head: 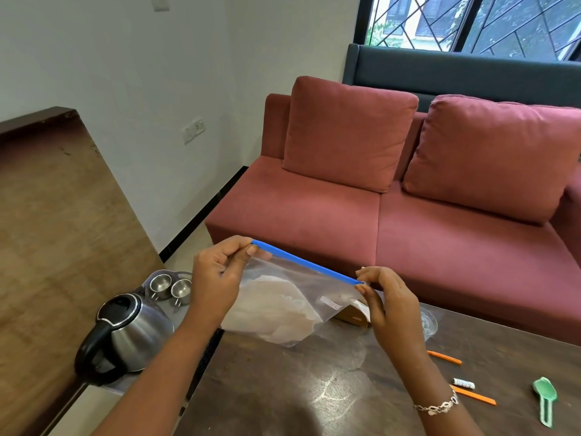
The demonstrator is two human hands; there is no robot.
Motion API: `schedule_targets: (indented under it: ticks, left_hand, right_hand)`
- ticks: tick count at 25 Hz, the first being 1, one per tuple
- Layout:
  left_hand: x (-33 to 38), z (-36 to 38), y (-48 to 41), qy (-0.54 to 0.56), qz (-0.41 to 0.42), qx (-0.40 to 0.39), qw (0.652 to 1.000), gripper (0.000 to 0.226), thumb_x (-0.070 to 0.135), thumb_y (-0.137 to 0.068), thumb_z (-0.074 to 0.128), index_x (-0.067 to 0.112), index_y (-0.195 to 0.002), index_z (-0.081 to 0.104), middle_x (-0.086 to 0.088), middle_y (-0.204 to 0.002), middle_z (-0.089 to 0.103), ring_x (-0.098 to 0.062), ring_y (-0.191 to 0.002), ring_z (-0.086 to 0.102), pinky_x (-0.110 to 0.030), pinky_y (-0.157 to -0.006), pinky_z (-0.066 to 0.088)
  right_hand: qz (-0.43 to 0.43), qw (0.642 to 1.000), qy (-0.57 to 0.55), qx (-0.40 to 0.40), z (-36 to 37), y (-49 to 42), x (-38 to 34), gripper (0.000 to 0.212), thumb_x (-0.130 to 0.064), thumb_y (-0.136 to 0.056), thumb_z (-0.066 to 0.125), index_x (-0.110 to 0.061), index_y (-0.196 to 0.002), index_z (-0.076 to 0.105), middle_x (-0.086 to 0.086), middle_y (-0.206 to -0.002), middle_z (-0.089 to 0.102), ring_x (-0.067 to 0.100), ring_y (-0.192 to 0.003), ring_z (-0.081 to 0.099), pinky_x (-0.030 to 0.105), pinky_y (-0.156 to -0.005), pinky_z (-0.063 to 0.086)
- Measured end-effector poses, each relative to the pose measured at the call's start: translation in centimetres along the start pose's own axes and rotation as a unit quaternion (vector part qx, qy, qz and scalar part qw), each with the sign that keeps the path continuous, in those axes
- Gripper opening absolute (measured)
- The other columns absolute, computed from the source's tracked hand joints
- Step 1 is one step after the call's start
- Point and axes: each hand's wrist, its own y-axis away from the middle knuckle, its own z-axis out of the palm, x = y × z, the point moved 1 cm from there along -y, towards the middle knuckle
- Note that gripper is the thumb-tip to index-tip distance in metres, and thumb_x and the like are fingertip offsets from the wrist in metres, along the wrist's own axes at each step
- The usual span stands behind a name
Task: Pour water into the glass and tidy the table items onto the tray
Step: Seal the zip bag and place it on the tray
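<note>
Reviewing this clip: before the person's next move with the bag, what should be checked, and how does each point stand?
1. Grip on the bag: ok. The left hand and right hand each pinch one end of its blue strip.
2. Strip sealed: cannot tell.
3. Room on the tray: cannot tell. Two cups stand there and the left hand hides the rest.
4. Table tidied: not ok. Pens and a spoon lie on it.
5. Kettle upright, lid shut: ok.
</note>
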Motion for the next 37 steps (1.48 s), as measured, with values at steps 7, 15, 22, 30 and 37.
schedule_targets:
  ticks: [7,15,22,30,37]
  left_hand:
    - [1.5,0.0,-0.2,0.149,-0.082,0.002,0.985,0.02,0.013,-0.086,0.051,0.017,-0.077,0.068,0.001,-0.068,0.074,-0.014,-0.066,0.07,-0.021,-0.065,0.056]
    - [-0.1,-0.7,-0.3,0.219,-0.155,-0.046,0.962,0.053,0.061,-0.062,0.069,0.016,-0.089,0.069,-0.005,-0.091,0.074,-0.017,-0.085,0.07,-0.023,-0.068,0.056]
    - [-1.7,0.2,1.8,0.225,-0.261,-0.121,0.931,0.033,0.02,-0.067,0.079,0.017,-0.097,0.066,-0.002,-0.088,0.075,-0.014,-0.08,0.07,-0.02,-0.063,0.055]
    - [-1.8,0.3,2.0,0.209,-0.268,-0.074,0.938,0.02,-0.004,-0.08,0.057,0.008,-0.093,0.066,-0.003,-0.079,0.075,-0.014,-0.07,0.07,-0.021,-0.061,0.056]
    - [-1.5,0.3,2.0,0.228,-0.237,-0.11,0.938,0.036,-0.007,-0.084,0.055,0.023,-0.099,0.068,-0.001,-0.086,0.074,-0.015,-0.074,0.069,-0.024,-0.066,0.057]
  right_hand:
    - [0.164,0.864,-0.46,-0.124,0.2,1.0,-0.7,0.053,-0.021,-0.069,0.074,-0.01,-0.115,0.052,0.006,-0.103,0.069,0.021,-0.094,0.065,0.025,-0.075,0.054]
    - [0.216,0.865,-0.445,-0.084,2.2,0.9,-2.1,0.011,-0.006,-0.071,0.066,-0.015,-0.071,0.073,0.005,-0.071,0.072,0.015,-0.068,0.067,0.021,-0.058,0.051]
    - [0.229,0.848,-0.468,-0.097,1.9,0.2,-2.3,0.044,-0.044,-0.049,0.085,-0.012,-0.075,0.071,0.005,-0.072,0.071,0.018,-0.069,0.067,0.025,-0.059,0.054]
    - [0.263,0.843,-0.46,-0.086,1.5,0.2,-1.8,0.019,-0.024,-0.061,0.077,-0.013,-0.077,0.074,0.007,-0.077,0.074,0.016,-0.071,0.069,0.025,-0.061,0.053]
    - [0.247,0.816,-0.504,-0.133,1.0,-0.4,-1.3,0.044,-0.019,-0.048,0.088,-0.014,-0.087,0.068,0.008,-0.08,0.073,0.02,-0.07,0.068,0.028,-0.059,0.056]
